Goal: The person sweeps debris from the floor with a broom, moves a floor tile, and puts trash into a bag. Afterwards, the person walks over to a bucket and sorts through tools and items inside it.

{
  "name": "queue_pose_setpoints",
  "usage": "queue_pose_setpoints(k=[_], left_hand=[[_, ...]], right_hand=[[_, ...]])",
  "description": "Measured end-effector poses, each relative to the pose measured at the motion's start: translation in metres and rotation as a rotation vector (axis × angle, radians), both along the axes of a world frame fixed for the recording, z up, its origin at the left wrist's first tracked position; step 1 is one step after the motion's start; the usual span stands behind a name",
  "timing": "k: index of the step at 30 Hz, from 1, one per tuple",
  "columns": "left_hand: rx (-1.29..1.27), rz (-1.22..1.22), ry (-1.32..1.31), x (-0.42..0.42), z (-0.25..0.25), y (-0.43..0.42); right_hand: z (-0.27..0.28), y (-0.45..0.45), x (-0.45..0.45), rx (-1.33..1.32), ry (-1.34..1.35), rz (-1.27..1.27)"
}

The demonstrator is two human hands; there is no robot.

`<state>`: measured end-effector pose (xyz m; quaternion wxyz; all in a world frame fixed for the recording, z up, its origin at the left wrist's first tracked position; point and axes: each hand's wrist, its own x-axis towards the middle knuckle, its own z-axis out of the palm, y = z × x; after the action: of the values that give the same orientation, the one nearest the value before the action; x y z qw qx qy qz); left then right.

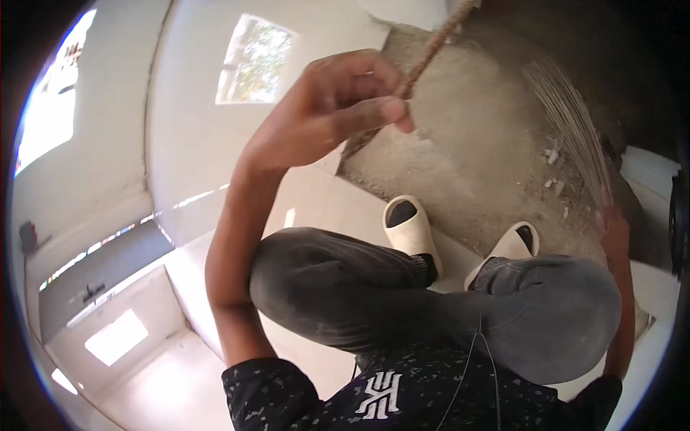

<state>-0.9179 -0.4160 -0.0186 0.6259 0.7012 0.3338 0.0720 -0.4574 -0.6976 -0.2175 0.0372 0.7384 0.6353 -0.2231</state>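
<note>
My left hand (352,104) is raised in the upper middle, thumb and fingers closed around a thin brown, rusty-looking ribbed rod (440,42). The rod slants from the top edge down to the left, and part of it is hidden behind my fingers. Over on the right, my right hand (612,228) grips the lower end of a stick broom (568,108). Its bundle of thin bristles fans up and left over the dusty floor (467,151). My fingers on that side are small and partly blurred.
I am squatting, with cream slides (411,228) on my feet at the edge of pale tiles (316,190). Small rubble pieces (553,156) lie near the bristles. A white object (650,183) stands at the far right. Walls with bright window openings (255,61) are at the left.
</note>
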Motion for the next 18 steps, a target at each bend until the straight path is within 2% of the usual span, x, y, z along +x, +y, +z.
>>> queue_pose_setpoints(k=[2, 4, 6, 7, 9, 10, 12, 14, 17, 18], left_hand=[[0.031, 0.016, 0.011, -0.001, 0.001, -0.006], [0.064, 0.023, 0.003, -0.004, 0.007, -0.012], [-0.047, 0.076, 0.021, -0.009, 0.015, -0.023], [-0.042, 0.095, 0.037, -0.012, 0.019, -0.030], [-0.018, 0.131, 0.042, -0.022, 0.018, -0.039], [-0.010, 0.149, 0.051, -0.026, 0.016, -0.045], [0.006, 0.198, -0.010, -0.034, 0.017, -0.054], [-0.115, 0.308, 0.122, -0.048, 0.026, -0.060], [-0.039, 0.353, 0.099, -0.062, 0.023, -0.057], [-0.028, 0.339, 0.089, -0.061, 0.024, -0.053]], right_hand=[[0.010, 0.005, -0.013, 0.074, -0.141, 0.216], [0.059, 0.051, -0.101, -0.306, 0.216, 0.057], [0.009, 0.053, -0.147, 0.009, 0.386, 0.466], [-0.016, 0.054, -0.172, -0.069, 0.491, 0.530], [-0.020, 0.073, -0.228, -0.317, 0.434, 0.663], [-0.035, 0.073, -0.227, -0.324, 0.432, 0.653], [-0.059, 0.073, -0.215, -0.318, 0.228, 0.570], [-0.035, 0.077, -0.174, -0.189, 0.172, 0.335], [0.012, 0.085, -0.144, -0.136, 0.008, 0.241], [-0.003, 0.079, -0.142, -0.081, 0.077, 0.320]])
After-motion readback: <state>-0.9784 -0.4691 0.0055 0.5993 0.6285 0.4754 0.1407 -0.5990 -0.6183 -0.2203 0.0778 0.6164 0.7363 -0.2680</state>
